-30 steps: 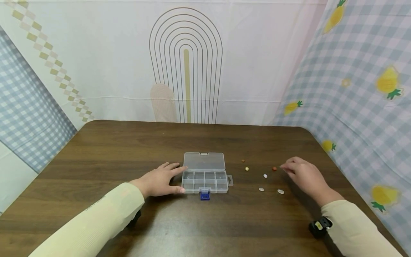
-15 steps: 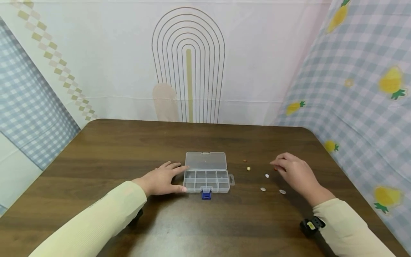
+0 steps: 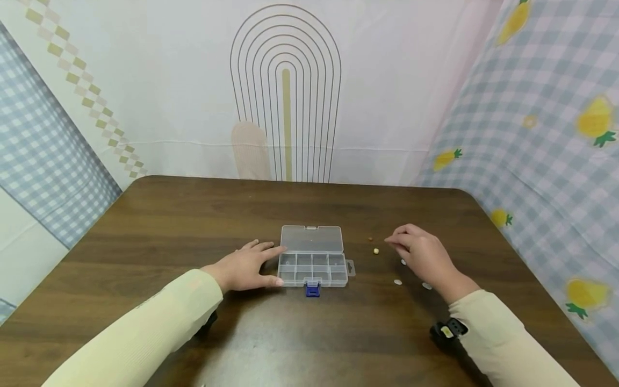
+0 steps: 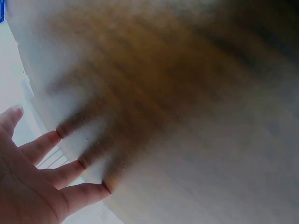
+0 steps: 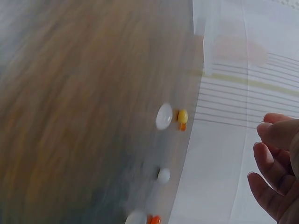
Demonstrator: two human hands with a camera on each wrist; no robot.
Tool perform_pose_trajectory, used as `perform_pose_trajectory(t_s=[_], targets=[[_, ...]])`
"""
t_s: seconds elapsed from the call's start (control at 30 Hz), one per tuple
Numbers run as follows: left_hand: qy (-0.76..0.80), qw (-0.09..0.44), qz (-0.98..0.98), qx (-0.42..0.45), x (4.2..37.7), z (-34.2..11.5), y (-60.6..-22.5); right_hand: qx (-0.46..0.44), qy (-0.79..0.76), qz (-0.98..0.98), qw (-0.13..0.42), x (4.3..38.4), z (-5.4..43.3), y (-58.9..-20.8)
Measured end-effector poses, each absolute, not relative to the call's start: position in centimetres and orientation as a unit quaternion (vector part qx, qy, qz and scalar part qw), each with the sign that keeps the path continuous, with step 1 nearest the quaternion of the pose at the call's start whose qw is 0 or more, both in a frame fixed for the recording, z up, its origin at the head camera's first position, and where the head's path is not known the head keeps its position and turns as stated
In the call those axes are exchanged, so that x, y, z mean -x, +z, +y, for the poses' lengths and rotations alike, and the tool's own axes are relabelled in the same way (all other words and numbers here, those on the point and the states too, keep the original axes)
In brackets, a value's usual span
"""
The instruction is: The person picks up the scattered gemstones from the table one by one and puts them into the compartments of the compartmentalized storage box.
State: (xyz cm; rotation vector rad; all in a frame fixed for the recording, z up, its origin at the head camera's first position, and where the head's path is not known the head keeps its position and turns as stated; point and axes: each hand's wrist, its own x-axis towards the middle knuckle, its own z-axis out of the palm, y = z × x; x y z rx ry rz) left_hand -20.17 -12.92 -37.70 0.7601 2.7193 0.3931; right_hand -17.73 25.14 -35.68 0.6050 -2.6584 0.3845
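A clear plastic compartment box (image 3: 312, 269) with a blue clasp (image 3: 312, 290) lies at the middle of the table, its lid (image 3: 311, 239) folded back. My left hand (image 3: 249, 267) rests at its left side, fingers spread, thumb at the front corner and index fingertip near the hinge. My right hand (image 3: 423, 258) hovers over the table right of the box, thumb and index tips together; nothing shows between them. Just left of those fingertips lie a small yellow bead (image 3: 376, 251) and a tiny brown bead (image 3: 371, 238). In the right wrist view, its other fingers (image 5: 268, 163) curl loosely.
Under and near the right hand lie whitish oval pieces (image 3: 397, 282), another farther right (image 3: 427, 286), and a rounder white one (image 3: 403, 262). An orange-red bead (image 5: 155, 219) shows in the right wrist view. Patterned cloth (image 3: 193, 91) hangs behind the brown table (image 3: 193, 199).
My right hand has moved left over the table, past the orange-red bead, to beside the yellow and brown beads. The left hand stays at the box. The head view has shifted slightly.
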Motion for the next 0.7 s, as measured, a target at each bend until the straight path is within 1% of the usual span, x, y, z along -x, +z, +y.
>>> perform_pose_trajectory(t_s=[0.27, 0.7], targets=[[0.137, 0.148, 0.943, -0.265, 20.1, -12.8, -37.6, -0.204, 0.160, -0.950, 0.174, 18.2, 23.4, -35.7], [0.139, 0.151, 0.942, -0.264, 20.1, -12.9, -37.5, -0.225, 0.179, -0.944, 0.161, 18.7, 20.8, -35.8]])
